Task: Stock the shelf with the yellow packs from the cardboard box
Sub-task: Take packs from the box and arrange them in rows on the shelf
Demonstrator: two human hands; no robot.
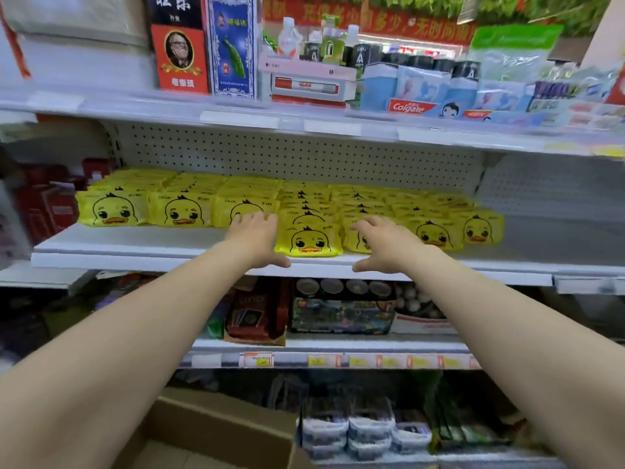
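Several rows of yellow packs with a duck face fill the white middle shelf [135, 247]. The frontmost yellow pack [308, 242] stands at the shelf's front edge, between my two hands. My left hand [254, 241] hovers just left of it with fingers spread, holding nothing. My right hand [384, 243] is just right of it, fingers apart, partly covering another yellow pack [355, 240]. The cardboard box [216, 431] sits open at the bottom left, below my left forearm; no packs show inside it.
The top shelf holds card boxes [179, 45], toothpaste [411, 106] and bottles. Red packs [44, 204] stand left of the yellow rows. Card games [341, 313] and clear tubs [368, 428] fill the lower shelves. Bare shelf lies right of the yellow packs.
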